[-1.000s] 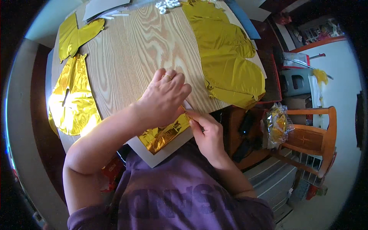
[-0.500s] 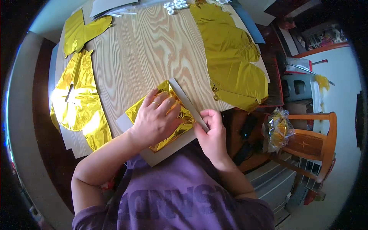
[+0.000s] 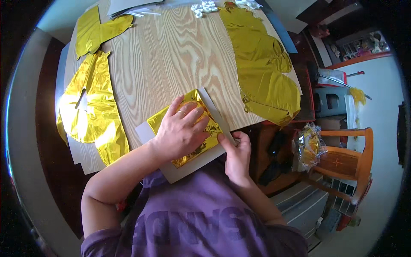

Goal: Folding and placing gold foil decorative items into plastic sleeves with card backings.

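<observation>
A folded piece of gold foil [image 3: 155, 119] lies on a grey card [image 3: 180, 174] at the near edge of the table. My left hand [image 3: 182, 128] rests on top of the foil, fingers stretched across it and a ring on one of them. At the card's right edge, my right hand [image 3: 236, 156] grips it, thumb on the upper side by the foil's corner and fingers bent underneath. The left hand covers much of the foil's middle.
Flat gold foil balloons lie on the wooden table [image 3: 150, 55]: a stack [image 3: 267, 85] on the right and shiny ones [image 3: 105, 113] on the left. Small white rolls [image 3: 199, 14] and grey sheets [image 3: 128, 6] sit at the far edge. A wooden chair [image 3: 366, 145] bears a clear bag [image 3: 309, 147].
My right thumb has shifted onto the foil's corner, and its fingers have curled further under the card. My left hand stays on the foil. The whole view has shifted slightly.
</observation>
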Demonstrator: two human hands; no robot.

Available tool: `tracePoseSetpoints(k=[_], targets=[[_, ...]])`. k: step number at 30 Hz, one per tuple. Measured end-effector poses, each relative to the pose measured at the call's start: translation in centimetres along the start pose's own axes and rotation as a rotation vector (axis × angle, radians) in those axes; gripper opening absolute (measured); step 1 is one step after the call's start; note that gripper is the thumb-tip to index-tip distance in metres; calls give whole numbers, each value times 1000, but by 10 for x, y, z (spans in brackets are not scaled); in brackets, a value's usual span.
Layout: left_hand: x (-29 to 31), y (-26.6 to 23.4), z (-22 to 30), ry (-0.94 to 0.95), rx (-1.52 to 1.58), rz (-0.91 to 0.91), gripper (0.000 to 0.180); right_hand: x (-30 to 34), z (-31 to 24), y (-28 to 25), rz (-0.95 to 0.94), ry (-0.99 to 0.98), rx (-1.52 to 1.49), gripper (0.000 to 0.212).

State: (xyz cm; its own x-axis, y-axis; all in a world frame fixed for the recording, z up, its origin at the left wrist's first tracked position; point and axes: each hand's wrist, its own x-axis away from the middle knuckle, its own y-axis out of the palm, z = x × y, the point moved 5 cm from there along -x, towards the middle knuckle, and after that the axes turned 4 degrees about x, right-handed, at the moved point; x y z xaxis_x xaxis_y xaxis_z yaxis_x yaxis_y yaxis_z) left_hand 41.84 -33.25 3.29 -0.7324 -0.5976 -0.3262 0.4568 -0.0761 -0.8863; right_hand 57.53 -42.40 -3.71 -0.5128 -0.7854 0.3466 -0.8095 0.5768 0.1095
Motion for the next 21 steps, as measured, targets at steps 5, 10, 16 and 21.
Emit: tracePoseSetpoints(k=[5,10,16,21], targets=[[2,-1,-1,-3,13,7,44,-9,-14,10,-260,144,89,33],[-3,-3,-3,-47,57,25,41,-17,-7,-1,-270,108,280,29],[-23,-11,-14,-247,-22,59,42,-11,-9,4,-234,60,205,25],[-33,-11,-33,-433,-56,29,45,-8,-20,10,-246,23,185,23]])
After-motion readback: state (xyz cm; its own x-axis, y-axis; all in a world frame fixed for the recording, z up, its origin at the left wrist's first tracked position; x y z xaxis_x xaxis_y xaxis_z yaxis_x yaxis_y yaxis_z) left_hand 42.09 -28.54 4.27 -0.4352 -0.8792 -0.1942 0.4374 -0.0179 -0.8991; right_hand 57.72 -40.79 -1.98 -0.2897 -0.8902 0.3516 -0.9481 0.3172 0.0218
